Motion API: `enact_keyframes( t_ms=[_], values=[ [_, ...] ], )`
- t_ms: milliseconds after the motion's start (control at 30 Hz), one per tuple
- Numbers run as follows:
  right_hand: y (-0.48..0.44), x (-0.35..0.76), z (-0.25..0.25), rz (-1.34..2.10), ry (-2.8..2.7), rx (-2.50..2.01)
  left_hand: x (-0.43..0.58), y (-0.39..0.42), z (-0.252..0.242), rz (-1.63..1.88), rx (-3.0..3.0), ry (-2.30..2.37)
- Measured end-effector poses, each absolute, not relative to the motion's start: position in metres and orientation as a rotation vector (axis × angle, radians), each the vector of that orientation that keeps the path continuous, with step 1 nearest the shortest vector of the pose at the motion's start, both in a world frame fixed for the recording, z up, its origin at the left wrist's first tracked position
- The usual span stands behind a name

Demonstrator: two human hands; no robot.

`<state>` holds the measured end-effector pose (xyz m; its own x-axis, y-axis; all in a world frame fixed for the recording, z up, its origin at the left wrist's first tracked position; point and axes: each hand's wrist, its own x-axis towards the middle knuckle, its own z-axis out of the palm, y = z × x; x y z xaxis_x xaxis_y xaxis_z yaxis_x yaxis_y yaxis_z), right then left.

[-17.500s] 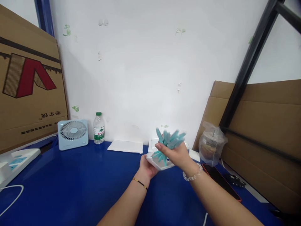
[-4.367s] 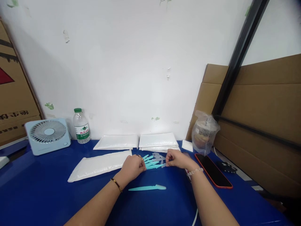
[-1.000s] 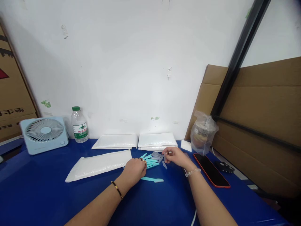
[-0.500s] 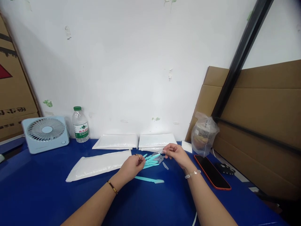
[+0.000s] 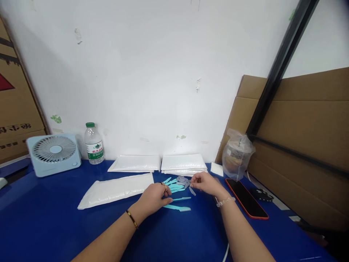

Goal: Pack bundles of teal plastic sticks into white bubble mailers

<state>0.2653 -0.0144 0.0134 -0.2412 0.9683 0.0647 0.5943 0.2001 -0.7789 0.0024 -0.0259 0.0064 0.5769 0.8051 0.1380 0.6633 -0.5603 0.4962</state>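
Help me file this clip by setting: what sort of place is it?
Probably a makeshift work corner, perhaps in a storeroom: a blue tabletop carries white padded packets, and large cardboard pieces stand at both sides.

On our table [image 5: 174,240], the bottle [image 5: 94,145] stands right of the fan [image 5: 54,154], at far left. The stick pile [image 5: 177,188] lies left of the caps [image 5: 182,180], both nearer to us than the right envelope stack [image 5: 184,162].
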Motion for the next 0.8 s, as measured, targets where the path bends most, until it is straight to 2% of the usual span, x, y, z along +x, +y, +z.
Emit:
enact_keyframes(
  t_ms=[100,300,500,800],
  values=[
    [-0.013,0.266,0.005,0.789,-1.995,-1.594,0.003,-0.022,0.007,0.558,2.574,1.335],
    [-0.015,0.256,0.0,0.745,-2.044,-1.576,0.002,-0.012,0.004,0.459,2.658,1.413],
    [-0.012,0.256,0.009,0.987,-1.684,-1.265,-0.002,-0.01,0.0,0.61,2.506,1.406],
    [-0.01,0.248,0.014,1.115,-1.388,-1.065,-0.004,-0.009,0.001,0.711,2.32,1.377]
  ],
)
